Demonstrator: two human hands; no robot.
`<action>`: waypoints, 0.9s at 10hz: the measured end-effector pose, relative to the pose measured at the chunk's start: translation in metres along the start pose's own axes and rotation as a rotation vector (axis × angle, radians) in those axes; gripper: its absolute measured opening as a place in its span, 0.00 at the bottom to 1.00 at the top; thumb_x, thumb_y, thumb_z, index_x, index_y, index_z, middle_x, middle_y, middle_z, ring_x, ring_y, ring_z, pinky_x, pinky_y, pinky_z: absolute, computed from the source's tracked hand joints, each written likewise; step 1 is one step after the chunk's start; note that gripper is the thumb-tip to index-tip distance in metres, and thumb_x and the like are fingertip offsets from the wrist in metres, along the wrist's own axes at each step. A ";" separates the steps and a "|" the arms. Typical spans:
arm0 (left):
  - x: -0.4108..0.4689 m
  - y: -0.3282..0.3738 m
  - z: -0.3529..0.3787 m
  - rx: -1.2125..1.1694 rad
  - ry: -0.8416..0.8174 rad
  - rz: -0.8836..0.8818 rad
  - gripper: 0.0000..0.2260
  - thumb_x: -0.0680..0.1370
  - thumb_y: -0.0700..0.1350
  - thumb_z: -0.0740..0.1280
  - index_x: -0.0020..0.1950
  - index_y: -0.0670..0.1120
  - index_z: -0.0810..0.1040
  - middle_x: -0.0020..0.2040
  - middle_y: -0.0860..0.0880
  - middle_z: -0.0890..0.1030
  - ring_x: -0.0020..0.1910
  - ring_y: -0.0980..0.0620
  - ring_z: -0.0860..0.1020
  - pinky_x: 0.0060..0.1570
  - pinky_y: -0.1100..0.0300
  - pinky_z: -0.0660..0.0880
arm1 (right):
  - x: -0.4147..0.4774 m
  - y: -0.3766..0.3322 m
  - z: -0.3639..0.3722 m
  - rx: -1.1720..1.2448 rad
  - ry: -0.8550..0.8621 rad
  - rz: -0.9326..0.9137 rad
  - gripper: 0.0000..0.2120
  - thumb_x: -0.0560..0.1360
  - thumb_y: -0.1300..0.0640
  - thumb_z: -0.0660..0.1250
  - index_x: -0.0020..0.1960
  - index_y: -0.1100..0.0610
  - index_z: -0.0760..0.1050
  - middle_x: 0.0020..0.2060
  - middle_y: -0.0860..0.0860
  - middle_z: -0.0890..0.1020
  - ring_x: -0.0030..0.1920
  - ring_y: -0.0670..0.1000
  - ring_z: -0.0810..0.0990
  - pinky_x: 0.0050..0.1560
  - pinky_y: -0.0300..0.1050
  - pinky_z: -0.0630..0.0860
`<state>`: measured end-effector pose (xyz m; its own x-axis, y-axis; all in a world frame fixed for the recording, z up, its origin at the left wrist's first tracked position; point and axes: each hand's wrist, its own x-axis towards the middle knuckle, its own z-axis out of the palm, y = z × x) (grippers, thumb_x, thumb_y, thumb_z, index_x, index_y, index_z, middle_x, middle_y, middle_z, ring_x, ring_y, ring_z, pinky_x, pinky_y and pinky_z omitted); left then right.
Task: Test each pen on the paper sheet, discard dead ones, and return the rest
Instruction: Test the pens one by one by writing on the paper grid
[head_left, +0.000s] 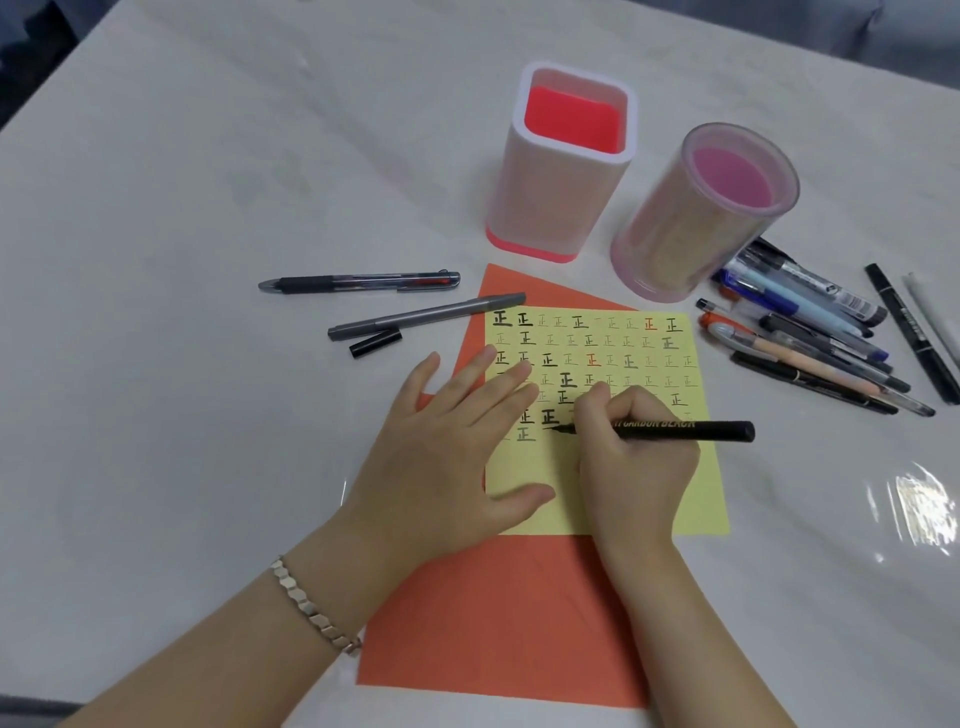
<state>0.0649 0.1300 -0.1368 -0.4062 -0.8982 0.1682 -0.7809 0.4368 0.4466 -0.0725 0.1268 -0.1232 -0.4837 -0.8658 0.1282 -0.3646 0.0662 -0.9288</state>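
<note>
Right hand (631, 447) gripped black brush pen (685, 430), tip on yellow sheet (613, 499); left hand (447, 447) lay flat beside it, pressing sheet; pen pile (826, 332) beyond right hand

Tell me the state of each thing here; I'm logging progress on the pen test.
Black brush pen: uncapped, tip on paper.
Right hand: gripping it.
Left hand: flat, pinning the yellow sheet.
Black cap: off, lying loose.
Square holder: upright, empty.
Round holder: upright, empty.
</note>
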 end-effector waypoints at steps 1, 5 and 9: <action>0.000 0.000 0.000 -0.005 0.004 0.001 0.32 0.69 0.66 0.59 0.67 0.50 0.73 0.70 0.55 0.69 0.72 0.55 0.61 0.69 0.46 0.53 | 0.000 -0.001 0.000 0.020 -0.003 0.007 0.17 0.67 0.57 0.63 0.23 0.57 0.61 0.19 0.57 0.68 0.25 0.49 0.66 0.32 0.42 0.66; 0.000 0.001 0.000 -0.007 0.006 -0.006 0.32 0.68 0.66 0.59 0.66 0.50 0.73 0.69 0.55 0.70 0.71 0.54 0.62 0.68 0.46 0.53 | -0.001 0.003 -0.001 0.021 -0.021 -0.023 0.16 0.65 0.60 0.63 0.23 0.55 0.59 0.17 0.46 0.64 0.23 0.43 0.63 0.28 0.31 0.60; 0.000 0.001 0.000 -0.008 0.008 -0.008 0.32 0.68 0.66 0.59 0.67 0.50 0.73 0.69 0.55 0.70 0.71 0.55 0.61 0.69 0.46 0.53 | -0.001 0.003 -0.001 0.043 -0.006 -0.032 0.16 0.65 0.60 0.62 0.23 0.55 0.59 0.17 0.45 0.63 0.23 0.43 0.62 0.29 0.31 0.61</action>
<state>0.0643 0.1303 -0.1364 -0.3965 -0.9018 0.1716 -0.7802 0.4296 0.4546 -0.0738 0.1280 -0.1263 -0.4672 -0.8702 0.1564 -0.3452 0.0166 -0.9384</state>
